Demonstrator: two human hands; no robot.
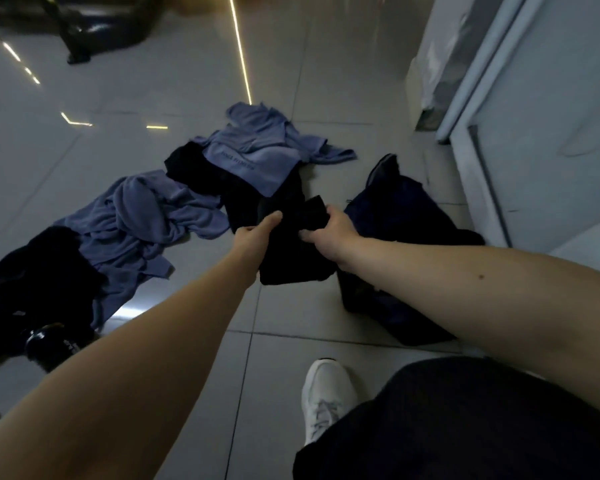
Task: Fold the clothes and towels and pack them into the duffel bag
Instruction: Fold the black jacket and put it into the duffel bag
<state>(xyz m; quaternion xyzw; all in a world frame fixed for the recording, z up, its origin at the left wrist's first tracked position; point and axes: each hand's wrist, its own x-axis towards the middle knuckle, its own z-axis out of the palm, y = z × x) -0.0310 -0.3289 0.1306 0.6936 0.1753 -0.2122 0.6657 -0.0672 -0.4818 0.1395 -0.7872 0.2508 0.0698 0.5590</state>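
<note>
Both hands on the folded black fabric garment (291, 261), held low over the grey tiled floor (153, 98). Left hand (257, 232) grips its left edge, thumb on top and fingers curled under. Right hand (329, 233) pinches the far right corner, fingers wrapped round the fold. Garment's long axis runs away from the person, the near end hanging free below the hands. Key relation: the dark navy soft duffel bag (395, 216) sits immediately right of the bundle, partly behind the right forearm, so the right hand is the nearer one and the move is probably a short sideways carry to the right. Can't tell where the bag's opening is, too dark. Not yet folded: crumpled blue terry towel (146, 216) to the left, second blue towel with lettering (253, 154) further out on a black garment (187, 164), and a black clothing heap (25, 271) at far left.
</note>
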